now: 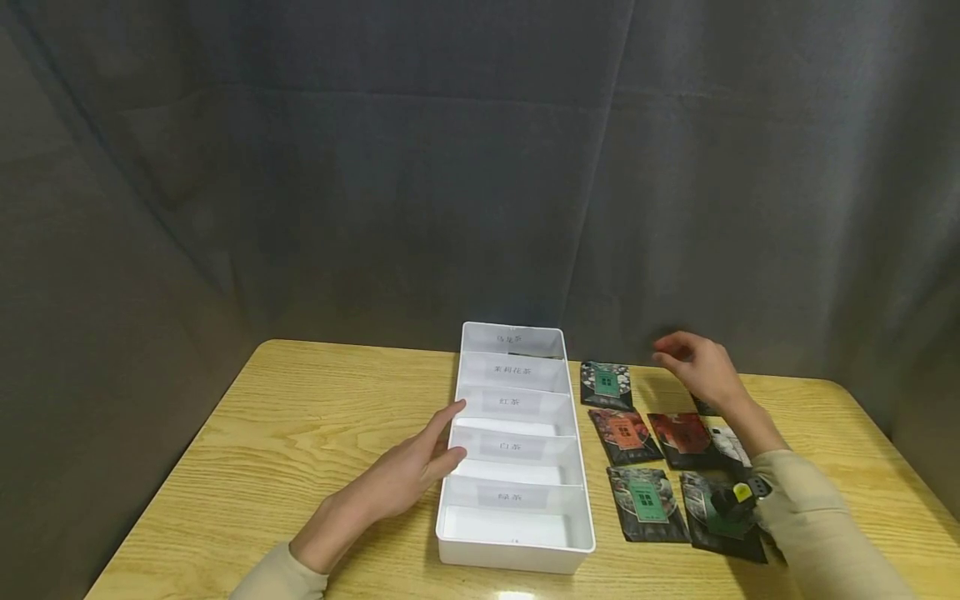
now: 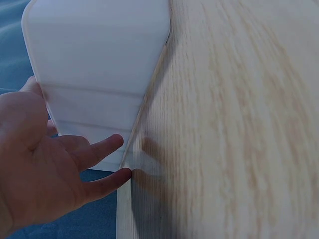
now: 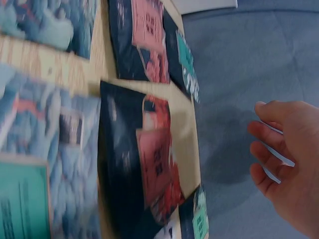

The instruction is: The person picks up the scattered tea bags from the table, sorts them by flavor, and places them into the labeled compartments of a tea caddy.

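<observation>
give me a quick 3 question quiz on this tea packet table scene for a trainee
1. True or false: the left hand rests with straight fingers against the left side of the white divided tray.
2. How many compartments does the tray have? A) three B) five C) eight
3. Fill in: the right hand hovers above the far end of the tea packets, which lie on the wooden table to the ____ of the tray.

Key
1. True. The fingers are straight and touch the tray's side wall.
2. B. Five labelled compartments run in one row from near to far.
3. Right. The packets lie flat beside the tray, and the right hand holds none of them.
</observation>
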Tool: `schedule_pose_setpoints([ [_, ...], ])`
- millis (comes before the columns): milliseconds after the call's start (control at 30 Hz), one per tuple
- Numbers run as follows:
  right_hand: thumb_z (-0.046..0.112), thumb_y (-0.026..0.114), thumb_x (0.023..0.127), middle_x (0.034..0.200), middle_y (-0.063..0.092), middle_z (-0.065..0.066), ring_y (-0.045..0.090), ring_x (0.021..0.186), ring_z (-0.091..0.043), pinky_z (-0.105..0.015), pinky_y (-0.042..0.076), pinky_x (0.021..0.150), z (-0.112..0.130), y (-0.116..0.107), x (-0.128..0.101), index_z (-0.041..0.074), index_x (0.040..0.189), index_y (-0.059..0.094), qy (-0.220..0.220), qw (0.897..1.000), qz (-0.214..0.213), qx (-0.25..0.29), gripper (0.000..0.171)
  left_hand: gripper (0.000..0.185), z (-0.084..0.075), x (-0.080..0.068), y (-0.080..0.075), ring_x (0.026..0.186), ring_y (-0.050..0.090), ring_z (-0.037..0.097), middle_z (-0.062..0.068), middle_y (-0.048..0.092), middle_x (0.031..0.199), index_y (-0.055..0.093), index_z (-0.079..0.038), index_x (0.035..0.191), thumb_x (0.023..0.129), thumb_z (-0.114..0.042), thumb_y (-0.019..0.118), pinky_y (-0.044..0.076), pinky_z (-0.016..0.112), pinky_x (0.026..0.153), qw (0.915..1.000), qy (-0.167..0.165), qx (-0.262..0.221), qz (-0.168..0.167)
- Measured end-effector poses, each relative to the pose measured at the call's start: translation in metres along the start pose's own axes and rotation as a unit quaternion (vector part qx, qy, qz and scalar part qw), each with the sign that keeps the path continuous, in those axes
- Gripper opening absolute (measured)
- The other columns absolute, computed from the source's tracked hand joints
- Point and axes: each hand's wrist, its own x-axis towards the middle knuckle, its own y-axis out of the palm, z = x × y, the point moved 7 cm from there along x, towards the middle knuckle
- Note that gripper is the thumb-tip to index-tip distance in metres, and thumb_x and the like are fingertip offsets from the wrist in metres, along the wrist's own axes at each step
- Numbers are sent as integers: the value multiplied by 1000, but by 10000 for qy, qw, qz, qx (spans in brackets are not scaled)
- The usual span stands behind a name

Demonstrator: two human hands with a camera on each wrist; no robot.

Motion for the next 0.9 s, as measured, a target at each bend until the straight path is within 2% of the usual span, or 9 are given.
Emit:
schedule_pose_setpoints([
  [233, 22, 63, 99, 110, 69, -24, 65, 96, -38, -51, 52, 76, -20, -4, -3, -1, 116, 67, 169, 9997, 45, -148, 29, 63, 0, 0, 0, 131, 55, 29, 15, 50, 148, 15, -28, 159, 106, -42, 45, 42, 51, 108, 10000, 2, -27, 19],
  [633, 21, 61, 100, 114, 66, -30, 64, 100, -44, -55, 52, 79, -51, -6, -7, -6, 119, 65, 239, 9987, 383, -221, 33, 63, 0, -1, -1, 130, 56, 27, 14, 54, 146, 17, -29, 159, 105, -43, 46, 40, 51, 109, 10000, -49, 17, -9],
  [900, 23, 60, 100, 121, 61, -33, 60, 105, -47, -55, 51, 80, -75, -7, -9, -7, 124, 62, 515, 9963, 665, -201, 38, 63, 0, -1, -1, 130, 55, 28, 13, 51, 148, 16, -30, 159, 105, -44, 46, 40, 51, 109, 10000, -51, 18, -2],
])
